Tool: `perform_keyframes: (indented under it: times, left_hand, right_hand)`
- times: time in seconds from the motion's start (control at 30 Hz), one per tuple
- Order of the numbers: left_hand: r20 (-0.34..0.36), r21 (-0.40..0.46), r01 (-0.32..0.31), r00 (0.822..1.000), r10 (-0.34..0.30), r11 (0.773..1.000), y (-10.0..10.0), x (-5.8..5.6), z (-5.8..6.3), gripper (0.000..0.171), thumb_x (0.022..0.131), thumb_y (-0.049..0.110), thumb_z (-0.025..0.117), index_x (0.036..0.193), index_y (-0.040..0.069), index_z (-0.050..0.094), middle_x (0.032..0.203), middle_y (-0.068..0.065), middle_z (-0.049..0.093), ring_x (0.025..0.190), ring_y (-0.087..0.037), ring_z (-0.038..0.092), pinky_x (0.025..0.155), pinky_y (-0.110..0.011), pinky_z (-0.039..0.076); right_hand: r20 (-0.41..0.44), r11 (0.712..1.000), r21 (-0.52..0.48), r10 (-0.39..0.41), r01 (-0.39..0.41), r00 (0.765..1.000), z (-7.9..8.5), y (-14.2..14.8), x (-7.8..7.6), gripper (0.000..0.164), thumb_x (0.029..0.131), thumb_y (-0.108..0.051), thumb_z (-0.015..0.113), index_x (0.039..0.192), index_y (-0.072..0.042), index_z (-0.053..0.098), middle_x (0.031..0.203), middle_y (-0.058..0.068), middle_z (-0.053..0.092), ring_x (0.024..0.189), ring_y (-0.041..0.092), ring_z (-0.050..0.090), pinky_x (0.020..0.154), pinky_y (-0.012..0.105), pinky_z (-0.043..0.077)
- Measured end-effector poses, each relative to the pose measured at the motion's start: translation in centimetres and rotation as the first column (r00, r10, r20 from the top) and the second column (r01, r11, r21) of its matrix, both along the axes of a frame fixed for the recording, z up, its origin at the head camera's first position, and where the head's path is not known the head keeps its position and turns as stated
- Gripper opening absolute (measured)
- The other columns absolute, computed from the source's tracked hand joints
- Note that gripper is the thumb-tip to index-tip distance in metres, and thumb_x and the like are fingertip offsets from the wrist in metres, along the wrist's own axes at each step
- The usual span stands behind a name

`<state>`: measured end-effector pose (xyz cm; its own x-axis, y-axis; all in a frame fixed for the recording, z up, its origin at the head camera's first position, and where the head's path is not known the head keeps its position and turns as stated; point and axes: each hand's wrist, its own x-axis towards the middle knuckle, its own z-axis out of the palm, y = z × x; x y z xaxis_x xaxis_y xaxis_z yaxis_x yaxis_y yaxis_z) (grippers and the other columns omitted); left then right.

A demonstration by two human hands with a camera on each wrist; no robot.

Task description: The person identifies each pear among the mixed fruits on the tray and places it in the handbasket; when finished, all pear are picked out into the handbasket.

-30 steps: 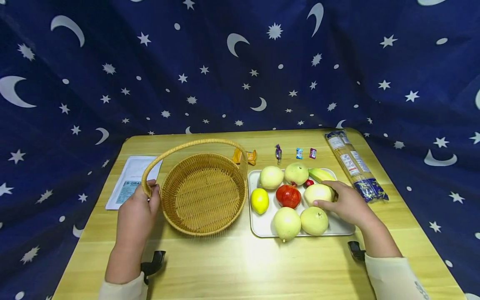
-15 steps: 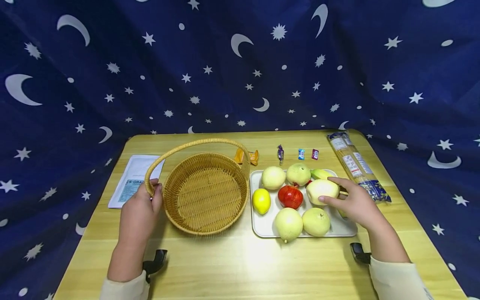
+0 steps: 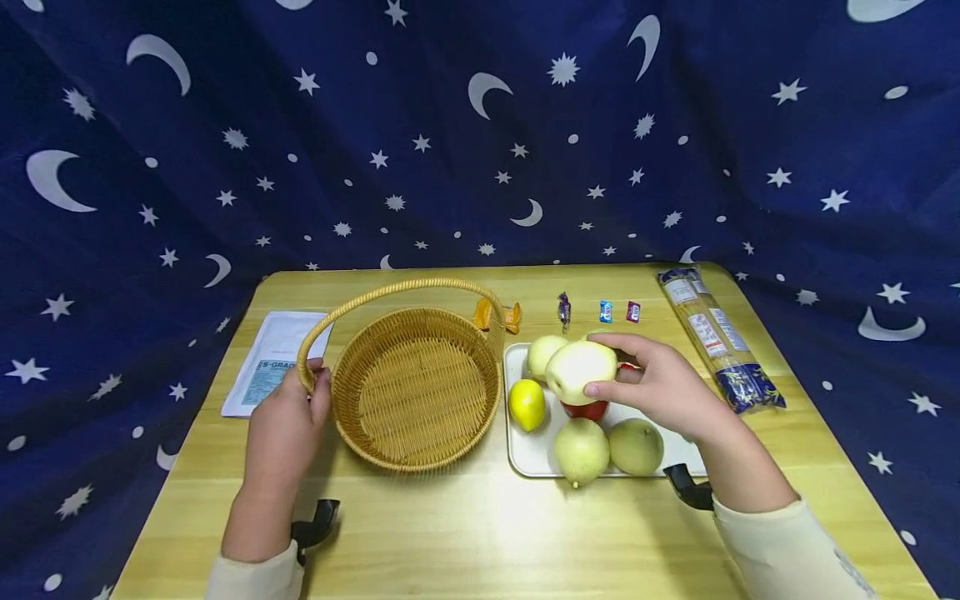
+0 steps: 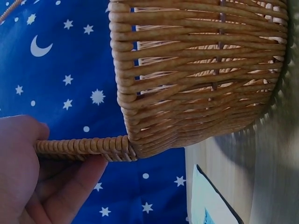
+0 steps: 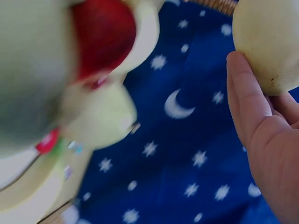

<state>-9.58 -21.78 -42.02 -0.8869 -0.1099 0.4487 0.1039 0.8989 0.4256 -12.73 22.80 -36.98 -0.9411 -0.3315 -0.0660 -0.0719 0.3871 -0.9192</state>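
My left hand (image 3: 288, 417) grips the handle of a round wicker basket (image 3: 423, 392) at its left side, thumb and fingers around the woven strip in the left wrist view. The basket's inside shows bare weave. My right hand (image 3: 663, 387) holds a pale yellow pear (image 3: 581, 371) between thumb and fingers, raised over the white tray (image 3: 534, 458). On the tray lie a lemon (image 3: 527, 406), a red pomegranate (image 3: 587, 411) partly covered by the held pear, and more pears (image 3: 582, 450). The right hand hides the tray's back right part.
Behind the tray lie an orange wrapped packet (image 3: 512, 317), a purple-wrapped candy (image 3: 564, 310) and two small candies (image 3: 606, 312). A long pack of noodles (image 3: 712, 337) is at the right. A white printed pouch (image 3: 273, 367) lies left of the basket.
My right hand has lifted the pear from the tray's right part and carried it left, over the pomegranate. The left hand keeps its grip on the basket handle.
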Motion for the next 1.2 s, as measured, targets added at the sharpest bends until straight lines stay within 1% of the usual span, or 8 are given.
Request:
perform_keyframes:
  times: [0.17, 0.3, 0.43, 0.5, 0.63, 0.83, 1.07, 1.2]
  left_hand:
    - [-0.011, -0.004, -0.004, 1.000, 0.004, 1.000, 0.1, 0.0, -0.1, 0.028, 0.098, 0.024, 0.056, 0.115, 0.002, 0.061, 0.075, -0.018, 0.066, 0.046, -0.029, 0.051, 0.045, -0.050, 0.039]
    - [-0.012, -0.002, -0.003, 1.000, 0.003, 1.000, 0.1, 0.0, -0.2, 0.028, 0.099, 0.024, 0.056, 0.116, 0.002, 0.060, 0.077, -0.019, 0.067, 0.050, -0.035, 0.056, 0.046, -0.051, 0.041]
    - [-0.008, -0.005, -0.005, 1.000, 0.005, 1.000, 0.1, -0.1, -0.1, 0.027, 0.099, 0.024, 0.055, 0.115, 0.002, 0.060, 0.077, -0.020, 0.067, 0.053, -0.039, 0.059, 0.046, -0.052, 0.041]
    - [-0.006, -0.007, -0.002, 1.000, 0.002, 1.000, 0.2, -0.2, -0.1, 0.028, 0.099, 0.025, 0.055, 0.115, 0.002, 0.060, 0.075, -0.020, 0.066, 0.053, -0.038, 0.059, 0.046, -0.052, 0.041]
    - [0.005, -0.008, 0.001, 1.000, 0.000, 1.000, 0.1, -0.1, -0.1, 0.028, 0.099, 0.025, 0.055, 0.115, 0.002, 0.060, 0.074, -0.019, 0.065, 0.051, -0.035, 0.057, 0.045, -0.051, 0.040]
    - [-0.007, -0.015, -0.005, 1.000, 0.004, 1.000, 0.0, 0.1, -0.3, 0.027, 0.099, 0.024, 0.055, 0.115, 0.002, 0.060, 0.076, -0.020, 0.066, 0.054, -0.039, 0.060, 0.046, -0.052, 0.041]
    - [-0.001, -0.016, -0.004, 1.000, 0.004, 1.000, 0.1, 0.2, 0.0, 0.028, 0.100, 0.023, 0.054, 0.115, 0.001, 0.059, 0.074, -0.020, 0.065, 0.052, -0.037, 0.058, 0.045, -0.051, 0.040]
    - [-0.003, -0.012, -0.006, 1.000, 0.006, 1.000, 0.2, 0.2, -0.1, 0.028, 0.099, 0.023, 0.056, 0.115, 0.001, 0.059, 0.072, -0.019, 0.064, 0.050, -0.036, 0.057, 0.044, -0.050, 0.040]
  right_hand:
    - [0.054, 0.992, -0.035, 0.119, -0.117, 0.991, 1.2, -3.5, -0.8, 0.075, 0.077, -0.025, 0.083, 0.139, -0.004, 0.047, 0.135, 0.016, 0.048, 0.105, 0.027, 0.066, 0.076, 0.034, 0.056]
    - [0.038, 0.977, 0.024, 0.211, -0.212, 0.977, 1.7, -6.5, -1.6, 0.074, 0.074, -0.032, 0.085, 0.137, -0.009, 0.051, 0.131, 0.011, 0.052, 0.100, 0.023, 0.067, 0.070, 0.030, 0.055]
    - [0.008, 0.960, 0.068, 0.273, -0.273, 0.962, 1.9, -9.5, -2.4, 0.073, 0.072, -0.037, 0.086, 0.134, -0.012, 0.055, 0.125, 0.006, 0.055, 0.097, 0.020, 0.068, 0.071, 0.028, 0.055]
    - [-0.008, 0.955, 0.099, 0.283, -0.281, 0.959, 2.0, -10.8, -2.8, 0.073, 0.071, -0.039, 0.086, 0.133, -0.013, 0.056, 0.124, 0.003, 0.056, 0.097, 0.018, 0.068, 0.076, 0.029, 0.055]
    - [-0.044, 0.944, 0.183, 0.285, -0.273, 0.957, 1.8, -13.2, -3.9, 0.075, 0.071, -0.046, 0.084, 0.133, -0.013, 0.056, 0.122, 0.000, 0.058, 0.091, 0.013, 0.068, 0.077, 0.028, 0.054]
    - [-0.095, 0.931, 0.241, 0.304, -0.274, 0.948, 0.9, -16.2, -5.2, 0.078, 0.070, -0.049, 0.083, 0.133, -0.012, 0.057, 0.120, 0.000, 0.061, 0.084, 0.011, 0.066, 0.080, 0.027, 0.051]
    - [-0.117, 0.895, 0.348, 0.335, -0.278, 0.935, 0.2, -19.7, -6.1, 0.078, 0.070, -0.057, 0.080, 0.132, -0.014, 0.058, 0.122, -0.003, 0.061, 0.102, 0.011, 0.056, 0.087, 0.028, 0.046]
    - [-0.090, 0.884, 0.371, 0.339, -0.284, 0.937, -0.3, -21.8, -6.9, 0.076, 0.070, -0.058, 0.080, 0.129, -0.015, 0.060, 0.118, -0.006, 0.062, 0.100, 0.010, 0.057, 0.085, 0.028, 0.046]
